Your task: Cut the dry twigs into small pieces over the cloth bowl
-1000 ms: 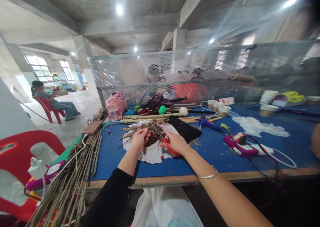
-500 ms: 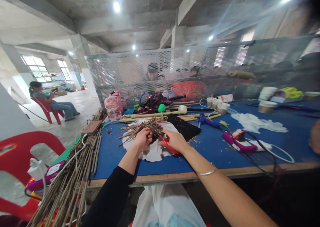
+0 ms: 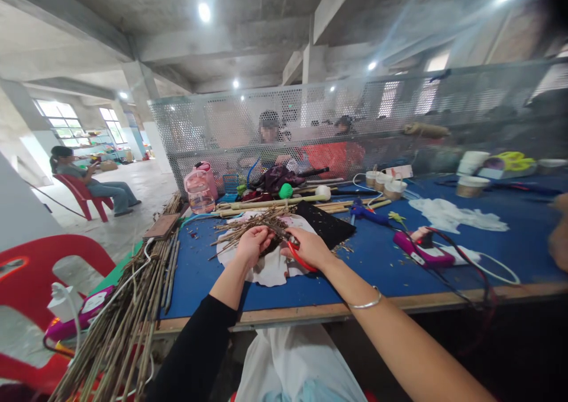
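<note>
My left hand (image 3: 251,245) is closed on a thin brown twig over a white cloth (image 3: 270,266) on the blue table (image 3: 364,272). My right hand (image 3: 309,247) grips red-handled scissors (image 3: 296,256), their blades pointing left toward the twig beside my left fingers. A loose pile of twigs (image 3: 252,220) lies on the cloth just behind both hands. A black mat (image 3: 326,224) sits to the right of the pile.
A long bundle of sticks (image 3: 128,313) leans off the table's left edge by a red chair (image 3: 39,266). A purple glue gun (image 3: 421,251) with cable, a pink jug (image 3: 200,190), small cups (image 3: 385,183) and a mesh screen (image 3: 355,118) with people behind it stand farther back.
Both hands have stayed over the cloth; my left hand has shifted slightly toward the scissors. The camera view has drifted a little.
</note>
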`<action>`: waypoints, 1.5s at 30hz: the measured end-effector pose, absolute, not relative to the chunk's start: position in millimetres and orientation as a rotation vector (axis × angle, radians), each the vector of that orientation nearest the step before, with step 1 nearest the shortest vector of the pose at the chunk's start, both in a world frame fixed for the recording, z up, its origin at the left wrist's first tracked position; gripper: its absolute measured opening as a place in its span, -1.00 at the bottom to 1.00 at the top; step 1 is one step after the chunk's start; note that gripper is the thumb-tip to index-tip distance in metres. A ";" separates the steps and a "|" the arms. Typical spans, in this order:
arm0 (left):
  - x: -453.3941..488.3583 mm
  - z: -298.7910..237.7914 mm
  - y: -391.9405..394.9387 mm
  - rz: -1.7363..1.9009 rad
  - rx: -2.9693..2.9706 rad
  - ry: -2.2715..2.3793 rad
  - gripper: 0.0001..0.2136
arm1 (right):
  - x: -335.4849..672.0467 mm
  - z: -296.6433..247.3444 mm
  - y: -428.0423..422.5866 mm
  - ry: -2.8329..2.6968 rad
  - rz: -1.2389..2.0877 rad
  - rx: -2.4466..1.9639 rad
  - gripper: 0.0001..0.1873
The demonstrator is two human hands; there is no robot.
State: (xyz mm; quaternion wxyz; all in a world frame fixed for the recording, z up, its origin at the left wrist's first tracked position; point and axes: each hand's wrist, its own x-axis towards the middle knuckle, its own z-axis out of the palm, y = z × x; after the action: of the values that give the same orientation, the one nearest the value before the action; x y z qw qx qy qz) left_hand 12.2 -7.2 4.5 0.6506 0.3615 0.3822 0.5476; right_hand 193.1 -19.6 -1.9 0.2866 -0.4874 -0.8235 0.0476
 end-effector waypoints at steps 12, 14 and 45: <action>9.1 4.4 -8.5 1.198 0.914 0.928 -0.87 | 195.5 -4.7 -17.1 -2.152 0.255 -1.304 -0.47; 10.4 5.3 -9.4 1.178 0.887 0.914 -0.89 | 195.6 -5.7 -16.0 -2.148 0.275 -1.288 -0.47; 8.2 -3.1 -0.5 1.276 0.791 0.805 -0.85 | 187.8 -7.2 -18.3 -2.222 0.104 -1.272 -0.38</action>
State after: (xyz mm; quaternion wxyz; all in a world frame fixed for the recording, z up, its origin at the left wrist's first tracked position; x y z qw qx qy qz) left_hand 8.2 -0.5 -3.1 0.6586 0.3495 0.3557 0.5635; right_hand 187.8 -18.3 -7.2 0.2858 -0.4756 -0.8310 0.0391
